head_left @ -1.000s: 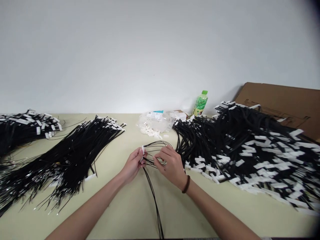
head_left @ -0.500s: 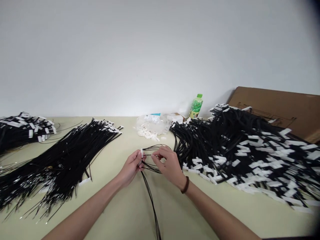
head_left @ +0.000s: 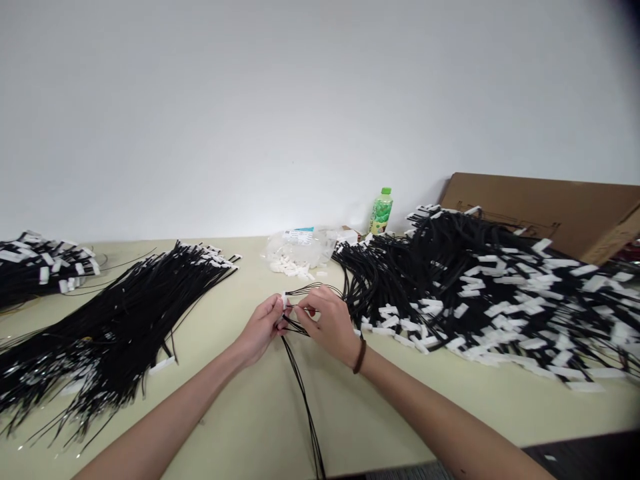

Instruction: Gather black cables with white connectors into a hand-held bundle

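My left hand point(head_left: 264, 325) is closed on a small white connector point(head_left: 285, 299) near the middle of the view. Thin black wires point(head_left: 304, 387) run from under its fingers down to the table's front edge, and more loop out rightward from the connector. Close beside it on the right, my right hand point(head_left: 330, 325) pinches a thin black wire, its fingertips a little short of the connector. A dark band circles the right wrist.
Black cable bundles point(head_left: 150, 300) with white ends lie at the left; a large cable pile point(head_left: 450, 267) spreads at the right. Behind my hands is a clear bag point(head_left: 300, 250) of white connectors. A green-capped bottle point(head_left: 381, 212) and a cardboard box point(head_left: 540, 210) stand at the back.
The view has shifted, so the piles, bottle and box sit further left. My right hand has come slightly nearer to my left hand and the white connector.
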A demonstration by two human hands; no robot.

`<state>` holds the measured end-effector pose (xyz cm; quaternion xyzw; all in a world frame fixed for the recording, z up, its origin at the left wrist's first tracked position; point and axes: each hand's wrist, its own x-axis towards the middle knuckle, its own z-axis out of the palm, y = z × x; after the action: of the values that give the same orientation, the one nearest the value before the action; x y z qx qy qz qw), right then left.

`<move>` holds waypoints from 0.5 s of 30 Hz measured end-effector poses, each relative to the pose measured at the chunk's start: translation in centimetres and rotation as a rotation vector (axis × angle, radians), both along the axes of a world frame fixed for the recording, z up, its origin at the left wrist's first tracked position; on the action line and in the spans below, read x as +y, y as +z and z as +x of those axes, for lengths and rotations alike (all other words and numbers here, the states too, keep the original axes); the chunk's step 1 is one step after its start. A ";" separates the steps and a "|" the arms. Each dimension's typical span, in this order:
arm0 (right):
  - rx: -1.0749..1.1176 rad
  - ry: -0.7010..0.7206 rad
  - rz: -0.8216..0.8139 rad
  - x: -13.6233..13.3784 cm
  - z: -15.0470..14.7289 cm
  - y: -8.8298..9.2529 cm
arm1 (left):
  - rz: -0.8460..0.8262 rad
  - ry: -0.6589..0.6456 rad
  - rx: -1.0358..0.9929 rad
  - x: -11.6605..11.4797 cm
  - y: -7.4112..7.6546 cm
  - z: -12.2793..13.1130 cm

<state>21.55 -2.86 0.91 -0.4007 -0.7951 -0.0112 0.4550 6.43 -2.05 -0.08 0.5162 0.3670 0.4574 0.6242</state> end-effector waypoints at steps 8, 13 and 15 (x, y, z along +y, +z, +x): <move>0.035 0.065 -0.040 0.0 -0.1 -0.3 | 0.007 0.018 -0.013 -0.5 0.2 0.2; 0.052 0.087 -0.007 0.0 -0.1 -0.4 | 0.006 0.021 -0.048 -0.7 0.1 0.3; 0.048 0.092 0.009 0.0 0.0 -0.5 | 0.002 0.018 -0.057 -0.8 0.0 0.3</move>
<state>21.53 -2.83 0.45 -0.3620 -0.8015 0.0155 0.4758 6.69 -2.83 -0.09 0.5003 0.3531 0.4780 0.6297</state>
